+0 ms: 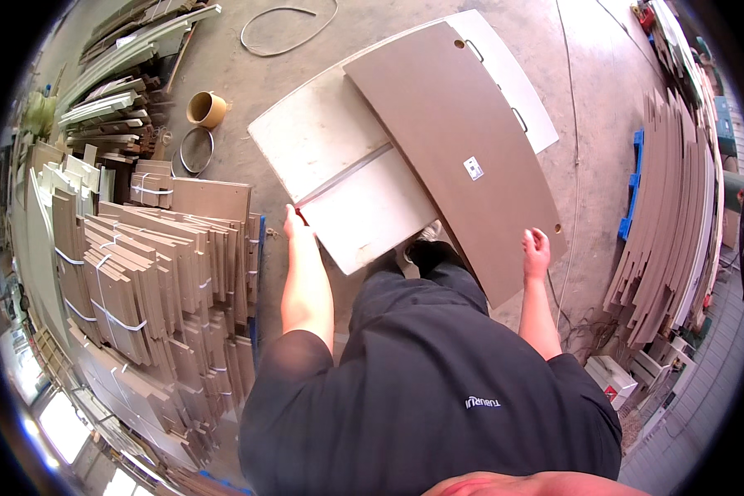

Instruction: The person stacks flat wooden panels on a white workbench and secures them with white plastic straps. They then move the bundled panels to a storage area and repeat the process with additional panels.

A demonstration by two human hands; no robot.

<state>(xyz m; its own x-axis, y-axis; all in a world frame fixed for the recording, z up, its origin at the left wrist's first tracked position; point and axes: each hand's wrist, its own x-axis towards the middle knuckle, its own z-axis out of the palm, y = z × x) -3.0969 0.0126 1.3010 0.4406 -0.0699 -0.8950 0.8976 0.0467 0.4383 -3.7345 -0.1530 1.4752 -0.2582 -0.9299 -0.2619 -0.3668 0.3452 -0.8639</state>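
Brown panel [459,140], long and flat, lying slantwise over a pale panel [339,157] above the concrete floor [240,74], right hand [536,250] gripping its near edge, left hand [293,225] apparently pinching the pale one's corner; neither set aside, strapped stacks [140,281] waiting left.

The left hand [293,223] grips the white panel's [331,140] edge; the right hand [536,248] holds the brown board [463,140] lying across it.
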